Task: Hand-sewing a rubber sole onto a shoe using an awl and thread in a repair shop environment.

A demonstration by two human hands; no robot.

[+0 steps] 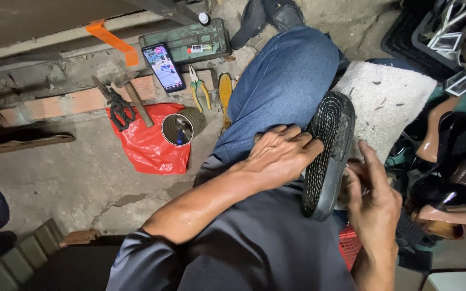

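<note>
A black sandal [327, 156] lies sole-up across my lap, its ridged tread facing the camera. My left hand [279, 153] rests on my jeans-clad thigh [281, 86] and grips the sandal's left edge. My right hand [370, 199] is at the sandal's right side with fingers raised and apart; whether it holds anything is hidden behind the sandal.
On the concrete floor to the left: a red plastic bag [149, 145], a tin can [182, 128], a hammer [136, 99], pliers [199, 86], a lit phone [163, 67] and a green metal box [190, 46]. A white fuzzy mat [386, 99] and several shoes [449, 161] lie at right.
</note>
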